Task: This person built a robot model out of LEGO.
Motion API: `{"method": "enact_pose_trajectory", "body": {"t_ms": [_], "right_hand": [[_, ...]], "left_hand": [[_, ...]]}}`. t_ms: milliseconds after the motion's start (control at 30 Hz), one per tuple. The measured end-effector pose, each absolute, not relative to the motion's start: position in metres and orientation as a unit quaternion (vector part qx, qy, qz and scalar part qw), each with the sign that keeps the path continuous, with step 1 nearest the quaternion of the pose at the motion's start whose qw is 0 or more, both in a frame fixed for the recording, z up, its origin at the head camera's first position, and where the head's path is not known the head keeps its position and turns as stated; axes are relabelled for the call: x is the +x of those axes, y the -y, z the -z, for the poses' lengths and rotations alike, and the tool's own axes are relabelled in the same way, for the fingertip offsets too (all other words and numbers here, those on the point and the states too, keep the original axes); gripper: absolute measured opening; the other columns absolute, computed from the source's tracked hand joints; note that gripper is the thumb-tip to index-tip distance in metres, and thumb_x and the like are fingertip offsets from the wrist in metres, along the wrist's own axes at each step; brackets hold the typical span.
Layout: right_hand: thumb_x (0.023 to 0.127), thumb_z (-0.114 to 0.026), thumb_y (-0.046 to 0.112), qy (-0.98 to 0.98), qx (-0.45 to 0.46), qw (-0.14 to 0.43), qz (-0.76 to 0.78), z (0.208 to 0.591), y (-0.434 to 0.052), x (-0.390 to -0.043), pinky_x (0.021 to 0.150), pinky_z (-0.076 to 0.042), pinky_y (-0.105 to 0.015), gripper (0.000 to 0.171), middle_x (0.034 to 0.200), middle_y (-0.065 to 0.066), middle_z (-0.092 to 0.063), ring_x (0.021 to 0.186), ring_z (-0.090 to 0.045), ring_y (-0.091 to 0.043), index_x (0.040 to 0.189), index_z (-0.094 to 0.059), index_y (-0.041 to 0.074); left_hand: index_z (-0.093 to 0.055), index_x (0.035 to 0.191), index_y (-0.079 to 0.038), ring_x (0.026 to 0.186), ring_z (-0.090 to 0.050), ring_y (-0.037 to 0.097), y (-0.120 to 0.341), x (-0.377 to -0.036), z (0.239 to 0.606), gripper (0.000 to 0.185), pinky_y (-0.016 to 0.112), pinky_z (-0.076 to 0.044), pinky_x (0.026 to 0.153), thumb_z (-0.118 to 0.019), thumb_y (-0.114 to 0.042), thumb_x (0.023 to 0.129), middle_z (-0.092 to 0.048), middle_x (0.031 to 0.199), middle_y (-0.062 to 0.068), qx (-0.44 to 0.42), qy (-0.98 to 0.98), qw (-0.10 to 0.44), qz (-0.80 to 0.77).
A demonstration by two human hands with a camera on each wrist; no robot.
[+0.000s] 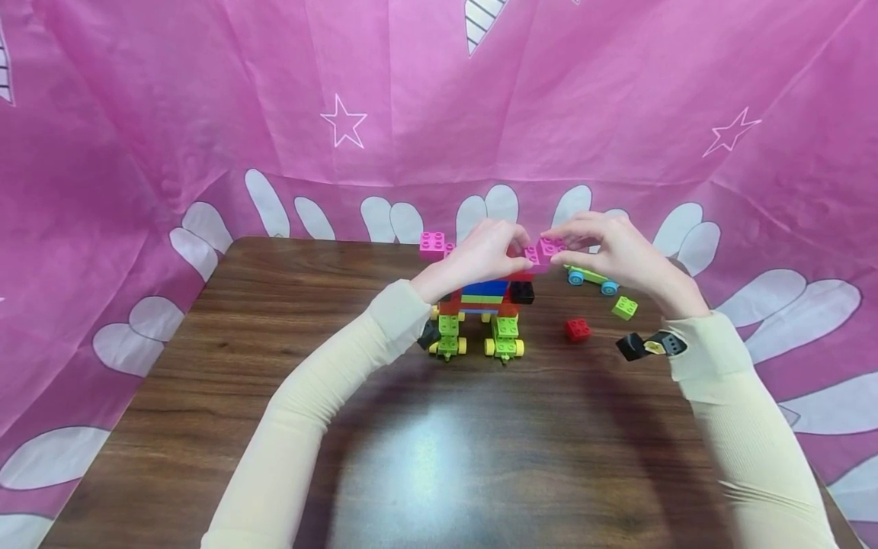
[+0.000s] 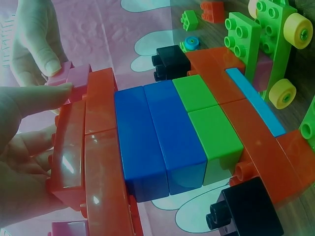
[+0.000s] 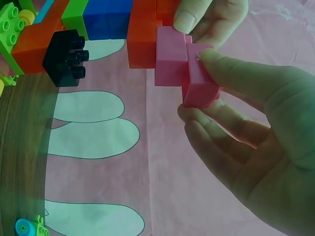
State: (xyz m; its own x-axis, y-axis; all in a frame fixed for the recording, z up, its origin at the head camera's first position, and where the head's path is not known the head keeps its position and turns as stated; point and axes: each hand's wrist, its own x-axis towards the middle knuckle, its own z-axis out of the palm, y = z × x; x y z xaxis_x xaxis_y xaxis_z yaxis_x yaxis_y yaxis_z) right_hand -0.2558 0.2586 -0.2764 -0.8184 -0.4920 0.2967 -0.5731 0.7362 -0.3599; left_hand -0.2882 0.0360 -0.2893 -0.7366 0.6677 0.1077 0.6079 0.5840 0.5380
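A figure built of toy bricks stands on the table, with blue bricks (image 2: 157, 142), red bricks (image 2: 106, 162) and green legs (image 1: 506, 335). On its upper right side, my right hand (image 1: 617, 248) pinches a pink brick (image 3: 201, 83) between thumb and fingers. That brick sits against another pink brick (image 3: 171, 56), offset from it. My left hand (image 1: 483, 248) holds this second brick where it joins the red bricks, thumb on the near face, fingers behind. Opposite them, a further pink brick (image 1: 432, 244) tops the figure's left side. Black bricks (image 3: 64, 59) jut from the figure's sides.
Right of the figure lie a loose red brick (image 1: 578, 329), a green brick (image 1: 624, 307) and a green wheeled base (image 1: 590, 280) with blue wheels. A pink patterned cloth (image 1: 411, 114) hangs behind the wooden table (image 1: 274, 305).
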Motion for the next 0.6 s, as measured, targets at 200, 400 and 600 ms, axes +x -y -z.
{"method": "enact_pose_trajectory", "body": {"t_ms": [200, 400, 600], "right_hand": [[0.084, -0.079, 0.015, 0.933, 0.28, 0.082, -0.212, 0.274, -0.257, -0.254, 0.071, -0.047, -0.013, 0.038, 0.107, 0.0, -0.073, 0.089, -0.061, -0.008, 0.121, -0.072, 0.017], [0.087, -0.077, 0.024, 0.939, 0.256, 0.063, -0.223, 0.276, -0.257, -0.25, 0.086, -0.053, -0.016, 0.039, 0.113, -0.001, -0.073, 0.099, -0.068, -0.015, 0.124, -0.069, 0.017], [0.091, -0.072, 0.023, 0.931, 0.239, 0.07, -0.267, 0.285, -0.265, -0.25, 0.085, -0.047, -0.002, 0.033, 0.114, -0.001, -0.074, 0.097, -0.063, 0.011, 0.124, -0.07, 0.021]], "left_hand": [[-0.068, 0.122, -0.007, 0.102, -0.069, 0.016, -0.036, -0.288, 0.289, 0.034, 0.024, -0.056, 0.091, -0.069, -0.026, 0.093, -0.074, 0.114, 0.006, 0.359, -0.89, 0.051, -0.277], [-0.069, 0.122, -0.008, 0.103, -0.069, 0.015, -0.035, -0.288, 0.291, 0.034, 0.024, -0.056, 0.091, -0.07, -0.026, 0.093, -0.074, 0.114, 0.006, 0.358, -0.89, 0.051, -0.279], [-0.069, 0.12, -0.007, 0.104, -0.069, 0.016, -0.034, -0.288, 0.292, 0.033, 0.024, -0.056, 0.092, -0.07, -0.026, 0.093, -0.074, 0.114, 0.007, 0.362, -0.887, 0.043, -0.283]]}}
